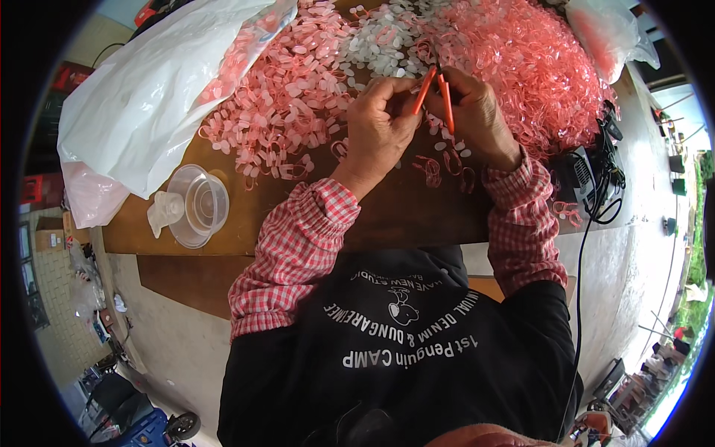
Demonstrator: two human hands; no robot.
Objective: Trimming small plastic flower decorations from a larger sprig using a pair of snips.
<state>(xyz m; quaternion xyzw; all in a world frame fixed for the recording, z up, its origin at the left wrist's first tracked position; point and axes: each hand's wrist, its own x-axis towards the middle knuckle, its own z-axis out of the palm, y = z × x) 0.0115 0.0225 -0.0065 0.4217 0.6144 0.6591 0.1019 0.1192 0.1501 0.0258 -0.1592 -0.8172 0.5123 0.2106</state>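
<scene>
In front of me, above the table, my right hand [477,112] is closed on a pair of red-handled pliers or cutters [447,104]. Their handles are spread apart, and the small dark jaws point away from me. Close beside them, my left hand [380,127] has its thumb and fingers pinched together near the left handle; what they hold is hidden. Behind both hands lie a pile of translucent pink looped plastic pieces [514,67], a pile of pink oval-tabbed pieces [287,119] and small whitish oval bits [380,41]. Several pink loops [430,170] lie loose nearer me.
A large white plastic bag [156,97] covers the table's left side. Nearer lies a clear round tub [205,205] with a crumpled whitish wrap [165,212]. On the right sit a black boxy device [573,175] and tangled black cable [607,179]. A clear bag [599,37] stands far right.
</scene>
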